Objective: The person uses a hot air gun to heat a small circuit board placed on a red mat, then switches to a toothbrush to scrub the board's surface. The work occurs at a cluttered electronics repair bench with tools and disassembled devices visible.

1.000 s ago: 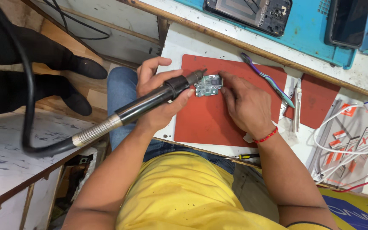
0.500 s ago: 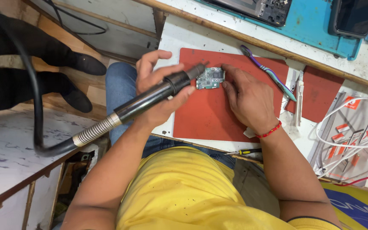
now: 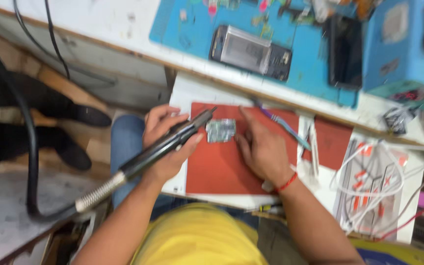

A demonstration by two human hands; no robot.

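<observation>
My left hand (image 3: 165,142) grips a black hot-air wand (image 3: 172,142) with a thick hose running off to the lower left; its nozzle points at a small green circuit board (image 3: 220,130) lying on a red mat (image 3: 222,167). My right hand (image 3: 261,147) rests on the mat just right of the board, fingers by the board's edge, with a red band on the wrist. Whether the fingers touch the board is blurred.
A blue mat (image 3: 192,34) at the back holds a dismantled phone (image 3: 250,51) and a dark phone (image 3: 344,51). Tweezers and a purple-handled tool (image 3: 283,125) lie right of the red mat. White cables (image 3: 374,186) pile at the right. A person's dark shoes (image 3: 84,115) stand at left.
The camera has tilted so the bench sits lower in view. My right hand has slid a little right of the board; the wand stays aimed at it.
</observation>
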